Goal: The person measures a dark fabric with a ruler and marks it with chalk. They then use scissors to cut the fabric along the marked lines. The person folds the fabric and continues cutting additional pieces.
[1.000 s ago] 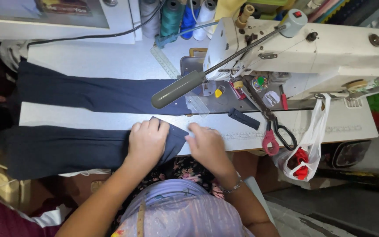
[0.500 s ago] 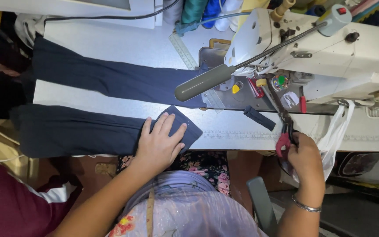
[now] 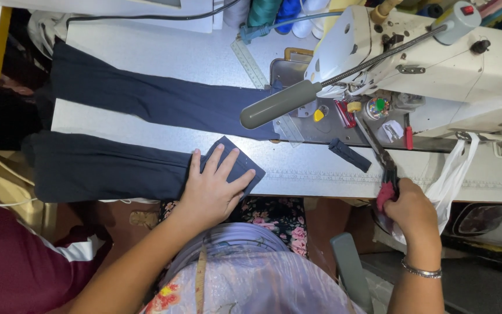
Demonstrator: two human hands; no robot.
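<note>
Left hand [image 3: 213, 189] lies spread flat on the folded dark navy cloth [image 3: 111, 168]; right hand [image 3: 411, 209], well right, grips red-handled metal scissors [image 3: 384, 166].

— How many hands are at the sewing table?

— Two: a left hand [image 3: 213, 189] at lower centre of the frame and a right hand [image 3: 411, 206] at lower right.

— And the cloth?

— Two long dark navy trouser legs [image 3: 146, 102] across the left half, plus one small dark fabric strip [image 3: 350, 154] at centre right.

— Tools?

— One pair of red-handled scissors [image 3: 382, 163] at right, one white sewing machine [image 3: 437, 70] at upper right, one clear ruler [image 3: 250, 64] at top centre.

— Thread?

— At least three spools [image 3: 280, 10] along the top edge; more may be cut off.

— Anything else?

— One white plastic bag [image 3: 448, 180] at right, one silver bracelet [image 3: 420, 270] at lower right.
</note>
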